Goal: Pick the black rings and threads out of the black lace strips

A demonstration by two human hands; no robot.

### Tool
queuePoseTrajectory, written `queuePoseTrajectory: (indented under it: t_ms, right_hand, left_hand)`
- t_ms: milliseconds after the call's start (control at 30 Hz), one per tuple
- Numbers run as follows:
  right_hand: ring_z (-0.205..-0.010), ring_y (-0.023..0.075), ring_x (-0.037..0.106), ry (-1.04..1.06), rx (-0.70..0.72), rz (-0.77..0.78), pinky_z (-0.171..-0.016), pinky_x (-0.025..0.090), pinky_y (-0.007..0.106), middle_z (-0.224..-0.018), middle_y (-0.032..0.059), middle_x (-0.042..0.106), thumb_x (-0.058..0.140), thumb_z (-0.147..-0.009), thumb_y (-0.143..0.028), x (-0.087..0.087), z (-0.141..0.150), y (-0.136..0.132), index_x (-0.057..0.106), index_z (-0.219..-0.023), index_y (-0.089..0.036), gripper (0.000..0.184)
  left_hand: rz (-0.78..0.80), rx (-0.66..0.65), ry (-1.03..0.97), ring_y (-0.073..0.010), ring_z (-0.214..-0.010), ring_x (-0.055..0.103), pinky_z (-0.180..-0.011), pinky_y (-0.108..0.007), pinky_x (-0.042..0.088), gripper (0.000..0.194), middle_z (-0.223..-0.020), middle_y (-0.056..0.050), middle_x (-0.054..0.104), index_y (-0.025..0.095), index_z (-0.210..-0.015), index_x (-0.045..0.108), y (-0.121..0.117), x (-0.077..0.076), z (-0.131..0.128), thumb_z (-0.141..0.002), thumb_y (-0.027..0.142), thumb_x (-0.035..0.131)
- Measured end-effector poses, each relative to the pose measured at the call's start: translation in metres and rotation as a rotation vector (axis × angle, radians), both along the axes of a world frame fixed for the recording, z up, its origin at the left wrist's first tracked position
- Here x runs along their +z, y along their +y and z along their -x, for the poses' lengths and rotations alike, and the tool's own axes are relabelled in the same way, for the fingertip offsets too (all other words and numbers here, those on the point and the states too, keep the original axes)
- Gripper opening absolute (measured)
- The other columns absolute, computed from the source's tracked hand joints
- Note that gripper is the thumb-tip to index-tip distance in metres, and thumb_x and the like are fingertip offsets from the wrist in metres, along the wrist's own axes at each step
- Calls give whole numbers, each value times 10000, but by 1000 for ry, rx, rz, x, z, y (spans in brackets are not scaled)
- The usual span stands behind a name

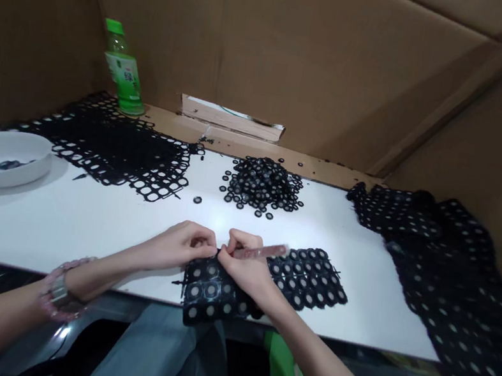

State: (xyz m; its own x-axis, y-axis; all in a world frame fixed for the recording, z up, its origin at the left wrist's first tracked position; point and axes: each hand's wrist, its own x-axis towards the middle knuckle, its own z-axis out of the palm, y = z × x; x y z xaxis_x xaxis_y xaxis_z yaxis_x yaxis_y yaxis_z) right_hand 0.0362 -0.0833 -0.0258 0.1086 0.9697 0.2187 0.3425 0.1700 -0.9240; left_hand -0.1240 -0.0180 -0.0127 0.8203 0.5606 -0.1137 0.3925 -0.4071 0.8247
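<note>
A black rubber sheet [211, 290] set with rows of pale-centred rings lies at the table's front edge and hangs partly over it. My left hand [187, 243], fingers closed, pinches the sheet's upper left edge. Right beside it, my right hand [245, 261] is closed around a slim tool with a pinkish, see-through handle [263, 252]; its working end is hidden by my fingers. More of the ringed sheet [312, 280] stretches flat to the right, behind my right hand.
A pile of loose black rings [264, 184] sits mid-table. Black lattice scraps [117, 148] and a green bottle [125, 75] are back left, a white bowl [36, 166] at left. Dotted black sheeting [443, 280] drapes over the right side. Cardboard walls [305, 48] enclose the table.
</note>
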Motion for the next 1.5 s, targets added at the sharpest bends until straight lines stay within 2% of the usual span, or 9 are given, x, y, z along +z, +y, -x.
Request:
queuePoseTrajectory:
  t_ms: [133, 233, 367, 467, 600, 833, 1267, 1367, 1500]
  right_hand:
    - [-355, 59, 358, 505, -130, 44, -409, 243, 191, -367, -102, 373, 564, -634, -157, 1, -19, 2, 326, -520, -209, 269]
    - [-340, 46, 342, 648, -179, 31, -400, 241, 176, -351, -112, 377, 597, -648, -180, 0, -27, 2, 321, -531, -207, 301]
    - [-339, 50, 378, 543, -98, 12, -481, 372, 200, -340, -110, 416, 615, -668, -201, -2, -23, 1, 349, -532, -207, 300]
    - [-344, 64, 413, 445, -80, 37, -427, 348, 189, -373, -89, 491, 616, -681, -221, -2, -19, -1, 395, -576, -209, 245]
    - [-358, 79, 455, 348, -61, 100, -383, 323, 182, -429, -55, 558, 626, -664, -213, 0, -19, -3, 415, -572, -205, 231]
    - [-391, 98, 504, 272, -31, 81, -412, 353, 191, -421, -54, 527, 598, -670, -181, -5, -21, -4, 382, -519, -204, 264]
    - [-422, 113, 518, 220, -60, 88, -441, 366, 208, -433, -51, 519, 581, -659, -185, -1, -21, -5, 384, -518, -207, 243]
    - [-438, 107, 492, 132, -63, 68, -457, 356, 213, -448, -50, 503, 562, -668, -183, -1, -19, -6, 376, -515, -206, 241]
    - [-443, 86, 394, -67, -67, -36, -452, 296, 214, -456, -60, 414, 536, -660, -151, -2, -14, -7, 366, -484, -198, 250]
  left_hand:
    - [-28, 21, 32, -124, -598, 403, -572, -217, 306, 281, -595, 29, 435, 159, -655, 503, -1, 6, -3, -800, 376, 399]
    - [-31, 31, 75, -131, -603, 408, -583, -228, 311, 246, -583, 25, 436, 159, -612, 489, 3, 12, -11, -772, 309, 381]
    - [-14, 20, 154, -139, -620, 452, -583, -229, 326, 244, -676, 1, 540, 151, -777, 579, 12, 15, -23, -750, 336, 422]
    - [-37, -67, 206, -124, -562, 421, -526, -218, 294, 345, -622, 4, 528, 133, -774, 602, 16, 13, -28, -746, 451, 472]
    - [-19, -151, 171, -104, -538, 381, -512, -209, 277, 336, -582, 27, 496, 132, -703, 590, 17, 9, -25, -745, 452, 499]
    - [101, -59, 27, -119, -613, 444, -574, -214, 320, 282, -657, 0, 550, 120, -732, 604, 12, 6, -18, -755, 389, 521]
    - [202, -7, -25, -106, -575, 432, -540, -210, 309, 260, -608, 13, 520, 119, -711, 602, 11, 1, -19, -733, 373, 553]
    - [208, -9, -33, -98, -556, 411, -532, -207, 296, 245, -589, 23, 495, 122, -712, 594, 11, -2, -20, -741, 361, 547]
    - [199, -11, -80, -103, -582, 420, -554, -207, 306, 220, -609, 24, 497, 131, -738, 587, 9, -3, -20, -740, 347, 548]
